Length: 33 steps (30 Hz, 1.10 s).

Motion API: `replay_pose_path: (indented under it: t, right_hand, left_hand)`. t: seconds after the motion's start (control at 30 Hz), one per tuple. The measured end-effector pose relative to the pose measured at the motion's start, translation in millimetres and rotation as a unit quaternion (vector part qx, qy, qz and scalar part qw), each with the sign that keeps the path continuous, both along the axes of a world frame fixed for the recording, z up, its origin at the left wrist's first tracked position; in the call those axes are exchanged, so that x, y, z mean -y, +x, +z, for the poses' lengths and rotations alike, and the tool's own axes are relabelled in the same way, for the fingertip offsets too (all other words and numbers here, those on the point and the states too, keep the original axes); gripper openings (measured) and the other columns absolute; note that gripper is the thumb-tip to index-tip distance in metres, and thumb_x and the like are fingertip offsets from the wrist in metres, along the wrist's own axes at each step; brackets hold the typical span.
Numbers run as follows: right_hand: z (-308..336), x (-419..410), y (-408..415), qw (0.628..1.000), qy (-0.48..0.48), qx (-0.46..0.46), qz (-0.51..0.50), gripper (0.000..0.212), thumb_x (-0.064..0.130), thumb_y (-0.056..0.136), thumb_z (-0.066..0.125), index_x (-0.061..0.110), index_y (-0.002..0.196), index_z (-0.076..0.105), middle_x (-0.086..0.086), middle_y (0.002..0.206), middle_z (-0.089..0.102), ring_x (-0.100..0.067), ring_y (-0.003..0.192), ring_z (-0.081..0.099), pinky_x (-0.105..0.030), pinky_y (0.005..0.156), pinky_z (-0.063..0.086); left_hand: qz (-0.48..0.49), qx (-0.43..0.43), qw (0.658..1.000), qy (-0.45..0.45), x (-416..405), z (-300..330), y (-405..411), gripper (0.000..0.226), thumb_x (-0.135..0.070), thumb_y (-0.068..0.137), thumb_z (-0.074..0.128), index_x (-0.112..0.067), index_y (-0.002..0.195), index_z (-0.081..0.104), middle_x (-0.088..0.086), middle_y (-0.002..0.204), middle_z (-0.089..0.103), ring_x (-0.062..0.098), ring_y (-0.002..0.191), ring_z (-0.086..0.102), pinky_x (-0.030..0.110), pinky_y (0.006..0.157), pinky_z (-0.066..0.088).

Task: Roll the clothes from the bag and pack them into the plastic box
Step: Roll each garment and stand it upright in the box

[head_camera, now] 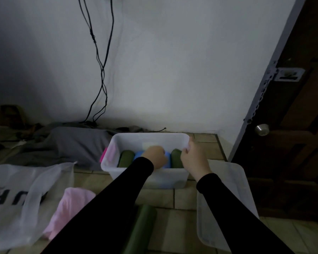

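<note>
While the left hand (154, 156) presses down on a blue roll (139, 155) inside the plastic box (149, 177) at centre frame, the packing looks partly done. Its fingers curl closed over the blue roll, between two green rolls: one at the left (125, 158), one at the right (176, 158). That makes three rolled pieces in the box, side by side and touching. A pale patch shows on the far inner wall; cannot tell what it is.

Right hand (191, 158) pinches the right rim of the box, fingers closed on the edge, seemingly steadying it.

Left to do, by my reading: a pink garment (70, 208) lies loose and unrolled on the tiled floor (184, 198) at lower left, partly on a white bag (13, 198) lying flat. Another green roll (141, 228) waits at bottom centre, rolled but not packed. Whether the bag holds more is hidden.

Box lid (235, 198) lies at lower right, just beside the box. Grey cloth (72, 143) is heaped at mid left against the wall.
</note>
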State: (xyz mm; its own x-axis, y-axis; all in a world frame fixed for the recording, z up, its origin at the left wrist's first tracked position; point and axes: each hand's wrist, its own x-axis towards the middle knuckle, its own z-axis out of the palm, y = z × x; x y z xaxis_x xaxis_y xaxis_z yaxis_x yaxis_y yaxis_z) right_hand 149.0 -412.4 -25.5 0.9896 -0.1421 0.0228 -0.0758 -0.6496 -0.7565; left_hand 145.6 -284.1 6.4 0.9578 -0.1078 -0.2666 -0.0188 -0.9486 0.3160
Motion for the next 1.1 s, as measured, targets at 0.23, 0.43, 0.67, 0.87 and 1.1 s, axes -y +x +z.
replay_pose_path:
  t: [0.23,0.43,0.67,0.87,1.1]
  right_hand:
    - [19,-15,-71,0.959,0.000,0.281,0.040,0.015,0.021,0.094,0.053,0.019,0.104,0.063,0.012,0.090,0.060,-0.005,0.082,0.056,-0.011,0.072,0.046]
    - [-13,-42,-145,0.941,-0.043,-0.300,0.151,0.028,0.045,0.094,0.047,0.021,0.084,0.057,0.000,0.075,0.063,-0.017,0.062,0.062,-0.028,0.062,0.048]
    - [-27,-77,-180,0.964,0.049,-0.252,0.076,0.042,0.047,0.095,0.046,0.018,0.064,0.049,-0.001,0.065,0.052,-0.018,0.060,0.051,-0.026,0.052,0.036]
    - [-32,-85,-190,0.963,0.060,-0.260,0.029,0.036,0.047,0.094,0.046,0.015,0.081,0.057,-0.007,0.097,0.063,-0.024,0.087,0.060,-0.033,0.075,0.048]
    - [-35,-86,-186,0.894,0.406,-0.175,-0.078,0.054,0.065,0.091,0.035,0.024,0.117,0.059,-0.001,0.108,0.066,-0.018,0.100,0.060,-0.034,0.078,0.050]
  left_hand:
    - [-0.123,0.273,0.947,-0.119,-41,1,-69,0.027,-0.022,0.091,0.055,-0.022,0.116,0.065,-0.004,0.106,0.060,0.010,0.090,0.058,0.028,0.083,0.050]
    - [-0.242,0.047,0.969,-0.013,-97,-15,-133,0.081,-0.057,0.070,0.072,-0.033,0.139,0.038,-0.012,0.136,0.043,0.006,0.121,0.042,0.025,0.107,0.038]
    - [-0.324,0.051,0.935,0.133,-98,-42,-154,0.124,-0.067,0.049,0.080,-0.026,0.149,0.019,-0.003,0.153,0.028,0.019,0.139,0.026,0.039,0.117,0.016]
    - [-0.321,0.057,0.933,0.153,-86,-57,-146,0.125,-0.070,0.044,0.078,-0.029,0.147,0.019,0.002,0.144,0.039,0.027,0.130,0.038,0.047,0.112,0.025]
    - [-0.272,0.164,0.946,-0.065,-106,-42,-161,0.123,-0.065,0.048,0.080,-0.043,0.145,0.008,-0.007,0.147,0.018,0.020,0.131,0.029,0.036,0.111,0.025]
